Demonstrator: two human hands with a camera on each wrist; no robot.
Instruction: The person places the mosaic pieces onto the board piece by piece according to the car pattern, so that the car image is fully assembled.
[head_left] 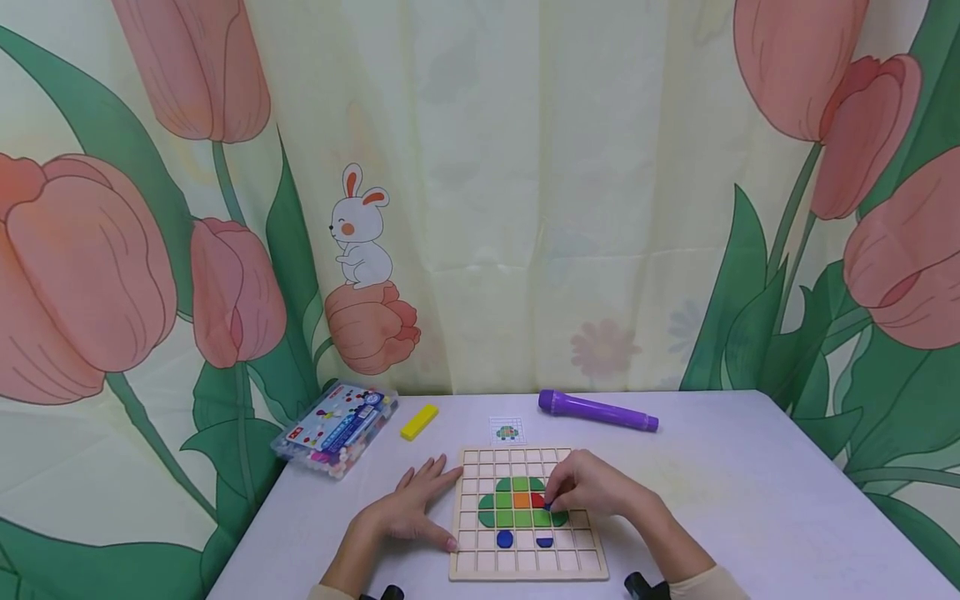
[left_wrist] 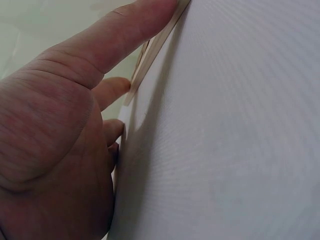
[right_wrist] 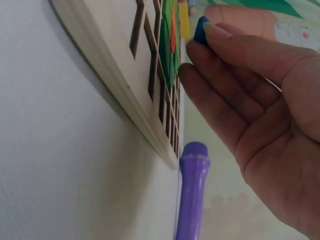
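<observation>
A wooden grid board (head_left: 528, 575) lies on the table with several green squares (head_left: 521, 483) and rounded green pieces around an orange square (head_left: 521, 500) and a red piece (head_left: 537, 500). Lower on it sit a round blue shape (head_left: 505, 539) and a blue half-round piece (head_left: 544, 542). My right hand (head_left: 596, 486) pinches a small blue piece (right_wrist: 201, 30) between thumb and fingertips, above the board's right part. With fingers spread, my left hand (head_left: 411, 508) rests at the board's left edge; its thumb (left_wrist: 135, 25) touches the wooden rim.
A small pattern card (head_left: 507, 430) lies behind the board. A purple microphone-shaped stick (head_left: 598, 411) is at the back right, a yellow block (head_left: 419, 422) at the back left. A clear plastic box (head_left: 336, 429) of small parts stands at the table's left edge. A tulip-print curtain (head_left: 540, 208) hangs behind.
</observation>
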